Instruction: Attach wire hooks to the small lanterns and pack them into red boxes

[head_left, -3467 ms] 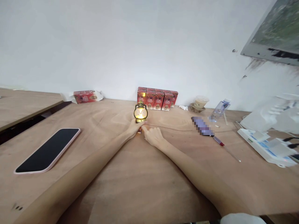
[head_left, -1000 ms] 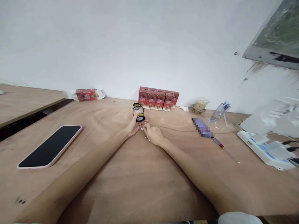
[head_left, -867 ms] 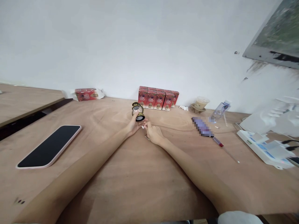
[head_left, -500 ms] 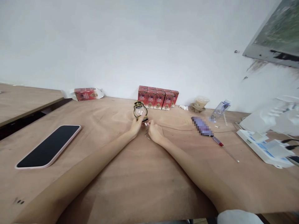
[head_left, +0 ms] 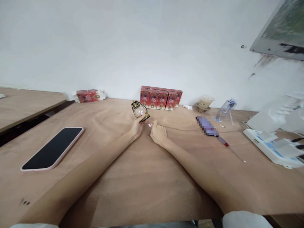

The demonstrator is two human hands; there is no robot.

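My left hand (head_left: 136, 129) is closed around the base of a small lantern (head_left: 140, 110) with a clear globe and a dark, gold-trimmed frame. The lantern leans to the left above the table. Close by on the right, my right hand (head_left: 158, 133) is closed in a pinch, with a small white piece (head_left: 149, 125) at its fingertips, just apart from the lantern's base. A thin bent wire (head_left: 149, 136) shows beside and below the right fingers; whether that hand also touches it I cannot tell.
Several red boxes (head_left: 154, 98) stand against the wall, and an opened red box (head_left: 87, 96) lies left of them. A phone (head_left: 53, 148) is at the left. On the right are a cup (head_left: 206, 102), a plastic bottle (head_left: 225, 109), a screwdriver (head_left: 230, 150) and a power strip (head_left: 268, 145).
The lantern has tipped to the left in my left hand, its base turning toward the right hand. The two hands have drawn slightly apart. The view has shifted a little.
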